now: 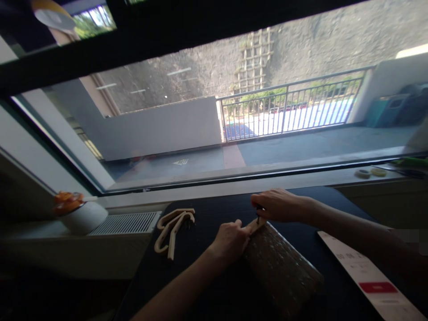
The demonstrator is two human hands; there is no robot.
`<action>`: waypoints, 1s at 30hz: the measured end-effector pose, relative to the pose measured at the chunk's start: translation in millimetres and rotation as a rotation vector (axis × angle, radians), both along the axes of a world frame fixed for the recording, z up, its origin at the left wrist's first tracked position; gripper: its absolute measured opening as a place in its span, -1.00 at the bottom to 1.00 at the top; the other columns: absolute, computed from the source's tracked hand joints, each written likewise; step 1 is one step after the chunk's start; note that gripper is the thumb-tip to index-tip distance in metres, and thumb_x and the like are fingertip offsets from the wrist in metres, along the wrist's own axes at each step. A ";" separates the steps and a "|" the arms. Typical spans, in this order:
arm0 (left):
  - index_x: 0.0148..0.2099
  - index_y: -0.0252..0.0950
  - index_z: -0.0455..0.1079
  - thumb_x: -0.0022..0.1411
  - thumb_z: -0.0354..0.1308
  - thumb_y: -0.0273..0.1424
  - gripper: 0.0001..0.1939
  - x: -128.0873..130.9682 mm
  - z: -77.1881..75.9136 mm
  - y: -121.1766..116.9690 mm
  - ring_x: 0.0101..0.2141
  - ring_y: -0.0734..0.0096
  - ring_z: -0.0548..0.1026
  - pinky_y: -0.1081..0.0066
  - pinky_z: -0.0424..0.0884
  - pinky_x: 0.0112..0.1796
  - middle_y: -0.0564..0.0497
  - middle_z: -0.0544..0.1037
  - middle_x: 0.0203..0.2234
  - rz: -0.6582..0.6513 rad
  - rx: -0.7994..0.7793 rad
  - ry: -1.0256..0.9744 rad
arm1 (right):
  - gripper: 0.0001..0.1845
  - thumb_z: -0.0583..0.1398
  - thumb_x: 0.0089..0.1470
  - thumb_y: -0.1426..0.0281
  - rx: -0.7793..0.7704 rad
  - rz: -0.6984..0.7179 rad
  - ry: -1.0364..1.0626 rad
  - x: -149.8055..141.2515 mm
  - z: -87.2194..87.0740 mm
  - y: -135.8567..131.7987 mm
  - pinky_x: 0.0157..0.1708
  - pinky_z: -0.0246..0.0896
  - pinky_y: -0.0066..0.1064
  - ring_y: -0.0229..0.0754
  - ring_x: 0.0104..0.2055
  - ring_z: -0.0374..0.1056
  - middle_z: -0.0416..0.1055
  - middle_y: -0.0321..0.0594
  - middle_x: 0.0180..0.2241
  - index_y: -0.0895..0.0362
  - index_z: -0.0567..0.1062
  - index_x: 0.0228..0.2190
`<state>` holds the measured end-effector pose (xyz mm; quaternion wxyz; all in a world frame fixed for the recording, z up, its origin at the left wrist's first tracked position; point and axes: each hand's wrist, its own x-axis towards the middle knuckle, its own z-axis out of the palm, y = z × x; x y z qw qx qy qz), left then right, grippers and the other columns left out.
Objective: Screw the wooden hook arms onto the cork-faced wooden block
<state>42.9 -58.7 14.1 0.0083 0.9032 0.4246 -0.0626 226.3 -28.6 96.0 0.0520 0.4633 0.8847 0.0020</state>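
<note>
My right hand (pixel 276 204) is closed around a small dark screwdriver (pixel 258 218), its shaft pointing down. The tip meets a light wooden piece (pixel 257 227) at the far end of a brown, rough-looking panel (pixel 281 263). From the left, my left hand (pixel 231 239) pinches that wooden piece, fingers closed. Bent pale wooden parts (pixel 172 232) with curved ends lie apart on the left of the dark table (pixel 207 211). Small thin dark bits, perhaps screws, lie beside them; they are too small to make out.
A tablet or phone-like screen (pixel 364 272) with a red bar lies at the right. Tape rolls (pixel 363 174) rest on the windowsill. Left of the table stand a white pot (pixel 83 218) with orange flowers and a vent grille (pixel 125 223). A large window borders the far side.
</note>
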 end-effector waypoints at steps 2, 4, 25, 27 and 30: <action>0.04 -0.16 0.27 0.31 -0.10 -0.31 -0.71 -0.8 -1.5 0.5 -0.32 0.31 0.49 0.40 0.39 -0.33 -0.04 0.41 -0.28 -0.008 0.005 -0.017 | -0.81 0.09 0.11 0.35 -0.021 0.034 0.023 -0.5 -3.4 -0.6 -0.45 0.11 -0.40 -0.09 -0.35 0.45 0.53 -0.13 -0.36 0.14 0.45 -0.28; 0.05 -0.16 0.27 0.30 -0.09 -0.31 -0.70 -1.6 -2.9 1.2 -0.33 0.31 0.49 0.39 0.40 -0.34 -0.04 0.42 -0.28 -0.016 0.011 -0.034 | -0.79 0.08 0.13 0.33 -0.009 0.004 0.030 -1.2 -8.6 0.4 -0.45 0.12 -0.39 -0.08 -0.34 0.45 0.53 -0.08 -0.35 0.17 0.45 -0.28; 0.06 -0.15 0.27 0.29 -0.08 -0.31 -0.69 -1.9 -4.2 3.2 -0.33 0.31 0.50 0.39 0.40 -0.34 -0.04 0.42 -0.29 -0.015 0.007 -0.041 | -0.63 -0.04 0.22 0.33 0.107 -0.111 -0.018 -7.9 -9.4 3.5 -0.47 0.16 -0.30 0.08 -0.34 0.46 0.50 0.09 -0.45 0.29 0.47 -0.33; 0.07 -0.15 0.27 0.29 -0.09 -0.31 -0.68 -2.2 -4.7 3.2 -0.34 0.30 0.50 0.38 0.41 -0.34 -0.04 0.43 -0.28 -0.022 0.011 -0.047 | -0.64 -0.01 0.19 0.32 0.099 -0.113 -0.015 -8.2 -6.1 5.0 -0.46 0.16 -0.28 0.10 -0.34 0.46 0.50 0.11 -0.44 0.30 0.48 -0.34; 0.05 -0.15 0.28 0.29 -0.10 -0.30 -0.68 -2.7 -5.3 3.1 -0.34 0.28 0.50 0.37 0.41 -0.34 -0.04 0.43 -0.28 -0.027 0.019 -0.050 | -0.77 0.12 0.06 0.32 0.021 -0.039 0.020 -4.5 -1.1 6.1 -0.42 0.17 -0.35 -0.02 -0.33 0.46 0.53 -0.04 -0.38 0.19 0.49 -0.31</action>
